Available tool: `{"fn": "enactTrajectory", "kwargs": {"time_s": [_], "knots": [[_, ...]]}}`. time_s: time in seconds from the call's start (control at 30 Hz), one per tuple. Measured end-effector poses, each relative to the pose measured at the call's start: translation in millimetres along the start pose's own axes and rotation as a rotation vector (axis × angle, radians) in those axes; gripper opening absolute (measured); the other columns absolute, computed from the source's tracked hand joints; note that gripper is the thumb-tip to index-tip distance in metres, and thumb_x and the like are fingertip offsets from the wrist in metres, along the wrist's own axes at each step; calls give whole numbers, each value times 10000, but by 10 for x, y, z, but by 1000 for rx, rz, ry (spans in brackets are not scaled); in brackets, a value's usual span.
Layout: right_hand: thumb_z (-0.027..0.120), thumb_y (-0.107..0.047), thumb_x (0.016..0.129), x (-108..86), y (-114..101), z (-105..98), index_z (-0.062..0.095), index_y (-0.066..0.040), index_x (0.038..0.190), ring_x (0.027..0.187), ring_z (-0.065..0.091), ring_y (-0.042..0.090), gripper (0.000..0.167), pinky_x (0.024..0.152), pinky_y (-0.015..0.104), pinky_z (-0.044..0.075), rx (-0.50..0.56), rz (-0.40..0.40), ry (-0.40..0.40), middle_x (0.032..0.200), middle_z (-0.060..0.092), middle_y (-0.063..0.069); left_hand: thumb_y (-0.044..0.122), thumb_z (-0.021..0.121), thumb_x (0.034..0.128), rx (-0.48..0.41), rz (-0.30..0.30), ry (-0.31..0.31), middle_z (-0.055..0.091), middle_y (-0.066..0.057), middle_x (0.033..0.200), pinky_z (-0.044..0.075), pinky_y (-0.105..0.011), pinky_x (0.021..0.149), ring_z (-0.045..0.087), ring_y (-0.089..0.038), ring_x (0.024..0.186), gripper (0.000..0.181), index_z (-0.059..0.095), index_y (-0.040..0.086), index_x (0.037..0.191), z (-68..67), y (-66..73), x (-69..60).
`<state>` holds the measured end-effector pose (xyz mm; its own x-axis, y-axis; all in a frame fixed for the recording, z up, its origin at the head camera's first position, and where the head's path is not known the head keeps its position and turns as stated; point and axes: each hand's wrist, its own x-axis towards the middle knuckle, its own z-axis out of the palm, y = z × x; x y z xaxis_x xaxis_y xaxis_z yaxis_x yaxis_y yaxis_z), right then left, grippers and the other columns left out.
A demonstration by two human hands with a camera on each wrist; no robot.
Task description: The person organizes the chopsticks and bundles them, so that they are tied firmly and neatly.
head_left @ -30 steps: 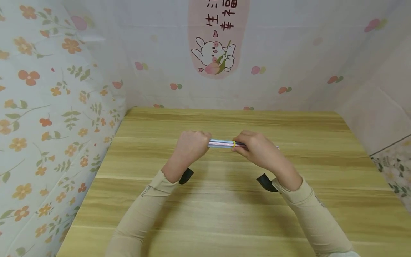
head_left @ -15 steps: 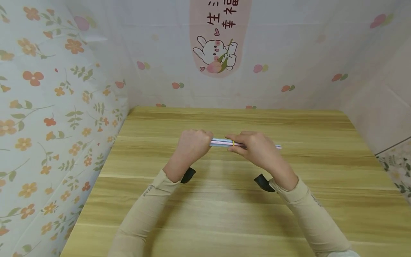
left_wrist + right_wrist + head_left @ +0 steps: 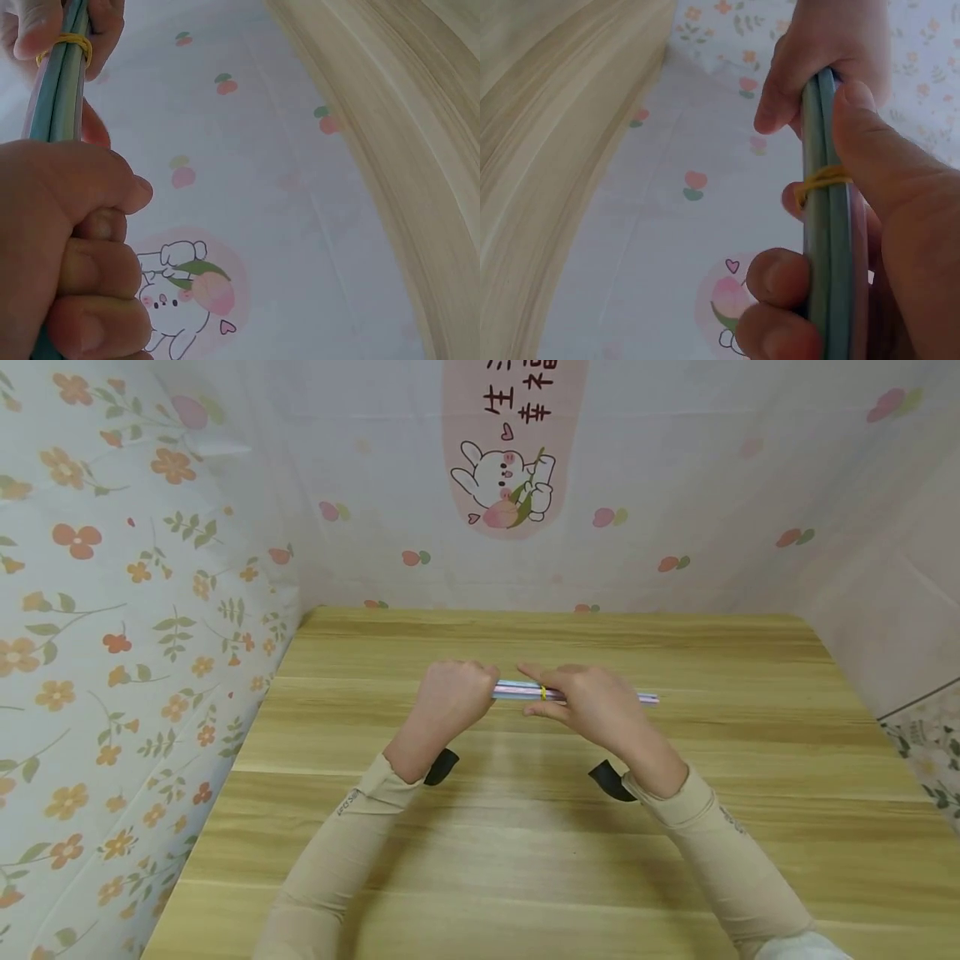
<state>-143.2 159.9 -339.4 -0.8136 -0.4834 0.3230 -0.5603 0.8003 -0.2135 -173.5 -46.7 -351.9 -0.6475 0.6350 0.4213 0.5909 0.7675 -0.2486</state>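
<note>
A bundle of slim pastel sticks [image 3: 517,690], blue, teal, green and pink, lies level between both hands above the wooden table. One yellow rubber band [image 3: 543,692] circles it. The left hand [image 3: 459,693] grips the bundle's left part in a fist, which hides that end. On the right part, the right hand [image 3: 596,702] holds the bundle, its forefinger and thumb reaching past the band. In the right wrist view, the thumb [image 3: 866,120] lies along the sticks close to the band, while other fingers [image 3: 780,277] curl round from the opposite side. The sticks' right ends [image 3: 649,698] stick out beyond that hand.
The wooden table [image 3: 480,877] spreads under both arms. White printed cloth [image 3: 337,468] hangs behind it, and flowered cloth [image 3: 112,693] covers the left side. Black straps [image 3: 611,781] show at both wrists.
The right hand has slid left along the bundle, its forefinger and thumb now farther past the rubber band. More of the right ends shows. The left hand keeps its grip.
</note>
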Motion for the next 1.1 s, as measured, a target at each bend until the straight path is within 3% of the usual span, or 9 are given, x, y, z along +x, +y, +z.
{"fn": "enactTrajectory", "kwargs": {"time_s": [0.13, 0.23, 0.43, 0.77, 1.1], "knots": [[749, -411, 776, -1, 49, -26, 647, -134, 1243, 592, 495, 88, 552, 547, 252, 413, 39, 2, -21, 862, 695, 18, 174, 691, 857, -4, -6, -5, 503, 24, 512, 171, -214, 412, 211, -77, 459, 215, 607, 128, 665, 13, -9, 11], [758, -345, 790, -7, 96, -56, 695, -88, 1148, 610, 503, 99, 446, 574, 265, 422, 86, 22, -47, 861, 684, 25, 160, 682, 857, -20, -17, 1, 444, 36, 506, 166, -215, 409, 206, -80, 467, 244, 579, 133, 637, 29, -20, 15], [714, -247, 854, -17, 143, -106, 716, -68, 1003, 645, 521, 99, 233, 604, 279, 442, 135, 66, -111, 832, 655, 9, 141, 675, 851, -36, -24, 25, 313, 47, 517, 152, -220, 417, 178, -89, 488, 318, 490, 143, 593, 61, -45, -1], [697, -180, 871, 10, 99, -82, 674, -49, 922, 616, 470, 95, 143, 576, 258, 414, 126, 8, -127, 780, 610, -1, 152, 673, 854, -16, -26, 12, 246, 55, 523, 135, -220, 424, 154, -89, 497, 364, 444, 161, 572, 87, -26, -10], [688, -194, 880, 91, 25, -74, 676, -56, 917, 586, 441, 76, 143, 557, 242, 392, 156, -23, -147, 737, 592, -25, 181, 685, 858, -3, -8, -3, 391, 41, 509, 159, -218, 415, 201, -80, 464, 260, 564, 141, 631, 57, -7, 13]]}}
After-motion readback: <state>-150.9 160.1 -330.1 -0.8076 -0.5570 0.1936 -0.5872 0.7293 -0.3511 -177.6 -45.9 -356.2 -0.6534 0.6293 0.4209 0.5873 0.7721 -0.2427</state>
